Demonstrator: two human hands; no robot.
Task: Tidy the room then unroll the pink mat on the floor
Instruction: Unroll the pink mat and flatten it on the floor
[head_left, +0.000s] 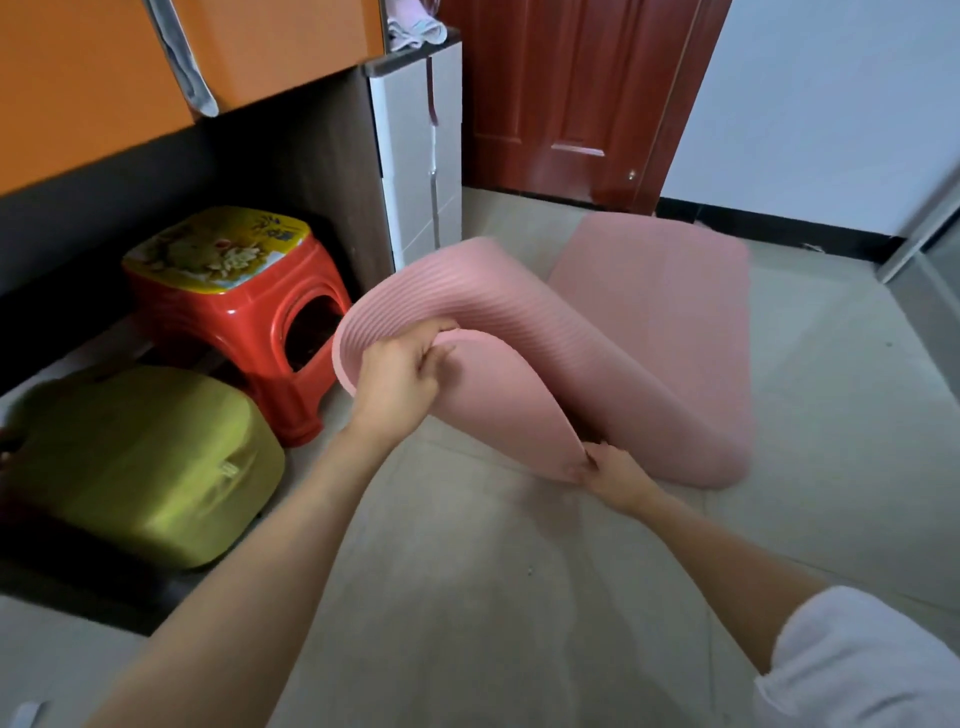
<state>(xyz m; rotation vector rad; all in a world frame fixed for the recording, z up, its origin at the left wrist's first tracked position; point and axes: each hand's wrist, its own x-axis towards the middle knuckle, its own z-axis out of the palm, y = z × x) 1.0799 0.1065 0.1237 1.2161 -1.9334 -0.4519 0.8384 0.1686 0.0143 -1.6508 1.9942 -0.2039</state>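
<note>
The pink mat (665, 322) is partly unrolled on the tiled floor, its far end flat toward the door. The near end curls up in a ribbed arc. My left hand (400, 374) grips the raised end edge at its left corner, fingers closed over it. My right hand (613, 473) pinches the same edge lower down, at the right corner close to the floor. A fold of the mat bulges between my hands and the flat part.
A red plastic stool (234, 317) with a yellow printed top stands under the orange desk (104, 78) at left. An olive-green bin (150, 457) lies in front of it. A white drawer unit (421, 156) and a red-brown door (571, 93) are beyond the mat.
</note>
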